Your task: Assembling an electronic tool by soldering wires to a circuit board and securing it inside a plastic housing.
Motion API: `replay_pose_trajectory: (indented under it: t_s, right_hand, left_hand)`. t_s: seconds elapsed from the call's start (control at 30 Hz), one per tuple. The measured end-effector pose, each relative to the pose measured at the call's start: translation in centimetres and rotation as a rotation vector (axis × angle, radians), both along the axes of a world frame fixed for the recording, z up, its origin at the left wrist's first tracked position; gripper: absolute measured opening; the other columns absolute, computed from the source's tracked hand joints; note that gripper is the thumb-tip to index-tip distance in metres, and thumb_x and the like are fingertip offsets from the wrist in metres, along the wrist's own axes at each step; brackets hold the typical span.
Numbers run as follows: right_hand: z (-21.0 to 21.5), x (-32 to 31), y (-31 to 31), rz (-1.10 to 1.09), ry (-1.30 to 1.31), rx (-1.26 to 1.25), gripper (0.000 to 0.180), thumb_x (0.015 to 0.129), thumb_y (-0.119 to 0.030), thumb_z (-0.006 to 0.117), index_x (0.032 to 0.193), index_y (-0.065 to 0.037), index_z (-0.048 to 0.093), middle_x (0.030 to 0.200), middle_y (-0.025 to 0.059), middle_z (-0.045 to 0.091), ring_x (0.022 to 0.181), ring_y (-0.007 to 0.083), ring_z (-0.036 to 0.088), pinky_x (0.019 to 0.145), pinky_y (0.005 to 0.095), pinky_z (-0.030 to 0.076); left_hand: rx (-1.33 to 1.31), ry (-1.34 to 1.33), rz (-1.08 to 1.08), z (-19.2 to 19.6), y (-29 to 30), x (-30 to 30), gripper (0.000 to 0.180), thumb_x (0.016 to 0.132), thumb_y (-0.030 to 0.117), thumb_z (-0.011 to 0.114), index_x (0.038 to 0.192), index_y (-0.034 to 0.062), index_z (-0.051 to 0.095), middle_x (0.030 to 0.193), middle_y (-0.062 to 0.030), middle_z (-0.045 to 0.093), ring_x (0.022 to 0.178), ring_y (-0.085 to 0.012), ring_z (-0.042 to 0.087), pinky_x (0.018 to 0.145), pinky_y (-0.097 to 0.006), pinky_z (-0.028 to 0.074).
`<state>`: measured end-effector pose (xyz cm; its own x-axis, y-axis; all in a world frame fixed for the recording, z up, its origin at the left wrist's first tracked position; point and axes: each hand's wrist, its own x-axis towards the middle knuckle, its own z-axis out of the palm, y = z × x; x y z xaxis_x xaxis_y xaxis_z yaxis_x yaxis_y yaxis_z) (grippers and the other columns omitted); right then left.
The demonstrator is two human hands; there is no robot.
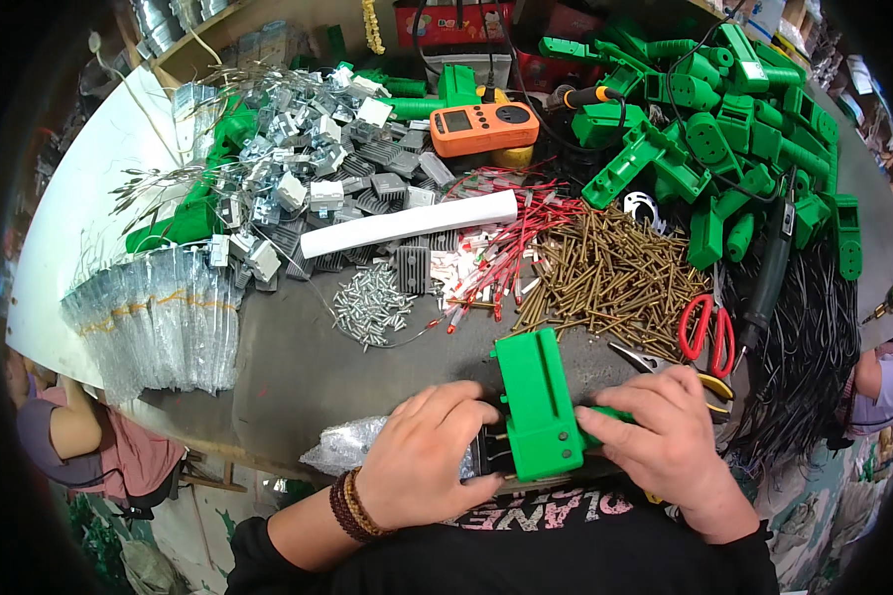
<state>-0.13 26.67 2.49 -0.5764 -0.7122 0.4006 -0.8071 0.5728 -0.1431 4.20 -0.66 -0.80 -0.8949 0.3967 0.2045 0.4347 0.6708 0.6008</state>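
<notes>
Near the table's front edge, a green plastic housing (538, 397) stands between my two hands, with a long slot and two dark screw holes on its upper face. My left hand (417, 456) is closed round a dark part with metal edges against the housing's left side; the palm hides most of it. My right hand (665, 446) grips the housing's short green stub on the right between fingers and thumb. A crumpled clear plastic bag (345, 442) lies beside my left hand.
Beyond my hands lie silver screws (372, 302), long brass screws (615, 273), red wires (541, 213) and a white strip (407, 223). Pliers (655, 362), red-handled scissors (698, 332), a soldering iron (776, 253) and black cables (799, 347) are at right. Green housings (734, 129) pile behind.
</notes>
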Motion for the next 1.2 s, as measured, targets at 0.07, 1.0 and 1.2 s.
replay_pose_trajectory:
  t_s: [0.07,1.0,1.2]
  right_hand:
    - [-1.1,0.3,-0.2,-0.032,-0.099,0.022,0.042,0.070,-0.019,0.076,0.111,-0.022,0.072,0.103,-0.0024,0.066,0.093,0.0178,0.060,0.082,0.0387,0.041]
    - [-0.3,-14.0,15.5,-1.292,-0.016,-0.093,0.081,0.077,-0.041,0.080,0.141,-0.007,0.043,0.111,0.0261,0.068,0.101,0.0416,0.067,0.088,0.0462,0.051]
    - [1.9,-10.2,18.1,-0.737,0.014,-0.929,0.051,0.084,-0.007,0.073,0.129,0.000,0.050,0.110,0.0079,0.061,0.097,0.0163,0.059,0.087,0.0309,0.048]
  left_hand:
    - [0.000,0.024,-0.014,-0.2,-0.1,0.4,0.064,0.069,0.028,0.085,0.119,0.0026,0.055,0.116,-0.0141,0.061,0.107,-0.0344,0.059,0.094,-0.043,0.045]
    - [-0.025,0.164,-0.054,0.9,3.7,-0.7,0.055,0.069,0.044,0.085,0.103,0.0079,0.061,0.145,-0.0243,0.041,0.139,-0.0502,0.032,0.109,-0.064,0.034]
    - [-0.027,0.172,-0.071,0.4,4.0,-1.5,0.051,0.069,0.040,0.084,0.103,0.0086,0.061,0.146,-0.0227,0.041,0.140,-0.0484,0.032,0.109,-0.065,0.034]
